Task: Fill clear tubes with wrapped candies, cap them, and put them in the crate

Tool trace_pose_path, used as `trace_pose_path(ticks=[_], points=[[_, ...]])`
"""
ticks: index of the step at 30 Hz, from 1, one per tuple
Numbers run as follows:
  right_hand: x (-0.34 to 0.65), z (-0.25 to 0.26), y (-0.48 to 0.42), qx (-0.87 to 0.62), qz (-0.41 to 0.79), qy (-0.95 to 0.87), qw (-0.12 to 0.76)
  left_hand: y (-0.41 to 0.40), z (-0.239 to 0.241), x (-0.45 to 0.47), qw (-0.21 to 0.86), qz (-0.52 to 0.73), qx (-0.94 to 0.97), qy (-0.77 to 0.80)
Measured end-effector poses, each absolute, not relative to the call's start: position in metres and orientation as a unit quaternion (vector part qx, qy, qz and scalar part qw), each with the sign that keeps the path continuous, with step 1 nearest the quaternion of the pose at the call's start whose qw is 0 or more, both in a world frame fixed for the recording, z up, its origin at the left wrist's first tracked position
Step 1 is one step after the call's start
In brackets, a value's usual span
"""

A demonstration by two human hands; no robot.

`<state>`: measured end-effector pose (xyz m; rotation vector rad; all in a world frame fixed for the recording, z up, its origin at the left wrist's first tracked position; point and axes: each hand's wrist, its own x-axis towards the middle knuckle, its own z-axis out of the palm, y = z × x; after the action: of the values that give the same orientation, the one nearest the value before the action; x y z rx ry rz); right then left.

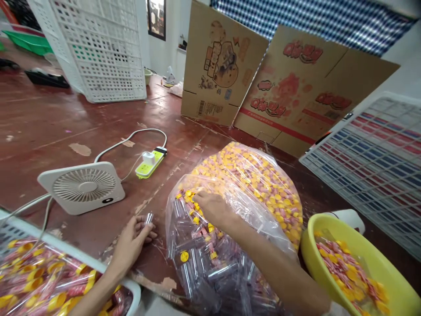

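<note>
My left hand [135, 235] is closed around a short clear plastic tube [149, 218], held just above the floor beside the bag. My right hand [213, 209] reaches into the open clear plastic bag [174, 186], its fingers bent down at some yellow caps [189, 194]; whatever lies under the fingertips is hidden. Many empty clear tubes [222, 270] lie loose in the front of this bag, with small red-and-white wrapped pieces among them. Behind it bulges a large clear bag of yellow-capped pieces [263, 175].
At lower left stands a white crate [133, 287] of filled yellow-capped tubes; at right, a yellow basin [312, 232] of capped pieces. A white fan [88, 186] and a power strip [151, 162] with cords lie left. Cardboard sheets [226, 66] and white plastic crates [105, 48] stand behind.
</note>
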<state>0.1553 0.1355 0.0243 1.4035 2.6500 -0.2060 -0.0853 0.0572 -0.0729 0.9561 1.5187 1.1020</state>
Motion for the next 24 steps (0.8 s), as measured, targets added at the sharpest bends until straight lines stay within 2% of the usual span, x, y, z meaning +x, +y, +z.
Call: trace_pose_path(ticks=[6,10,14,16,17,19,24], points=[[0.142,0.007,0.159,0.451,-0.078,0.886,0.077,0.042,-0.055,-0.078,0.498,0.436,0.445,0.603],[0.144,0.021,0.141,0.486,-0.092,0.869,0.0,0.033,-0.041,-0.065,0.528,0.41,0.489,0.56],[0.147,0.035,0.107,0.477,-0.34,0.785,-0.2,0.03,-0.032,-0.05,0.566,0.402,0.487,0.53],[0.148,0.037,0.093,0.457,-0.438,0.737,-0.237,0.03,-0.029,-0.044,0.588,0.396,0.487,0.51],[0.149,0.037,0.087,0.458,-0.449,0.73,-0.237,0.03,-0.027,-0.041,0.6,0.394,0.488,0.498],[0.15,0.036,0.077,0.464,-0.413,0.753,-0.219,0.029,-0.024,-0.036,0.621,0.394,0.485,0.472],[0.151,0.02,0.052,0.382,-0.225,0.876,-0.188,0.023,-0.021,-0.024,0.694,0.424,0.397,0.426]])
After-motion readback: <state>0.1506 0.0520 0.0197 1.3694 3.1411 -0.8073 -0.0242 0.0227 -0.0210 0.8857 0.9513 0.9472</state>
